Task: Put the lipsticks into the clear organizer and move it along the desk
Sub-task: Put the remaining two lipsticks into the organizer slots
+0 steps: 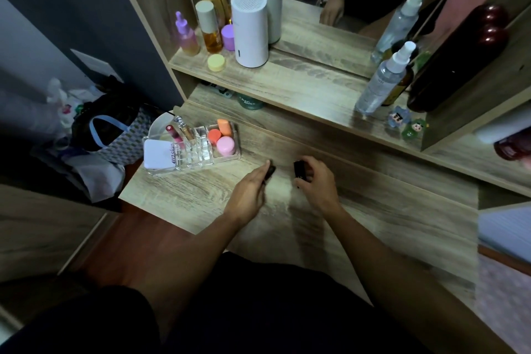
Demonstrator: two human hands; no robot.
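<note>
The clear organizer stands at the desk's left end. It holds a white compact, a pink lipstick, a gold-capped tube, an orange sponge and two small round jars. To its right, my left hand lies low on the desk with its fingers around a dark lipstick, mostly hidden under the fingertips. My right hand holds a black lipstick upright just above the desk. The two hands are a short gap apart.
A shelf above the desk carries a white cylinder, bottles at the left and spray bottles at the right, with a mirror behind. Bags lie on the floor to the left. The desk's wooden top stretches to the right.
</note>
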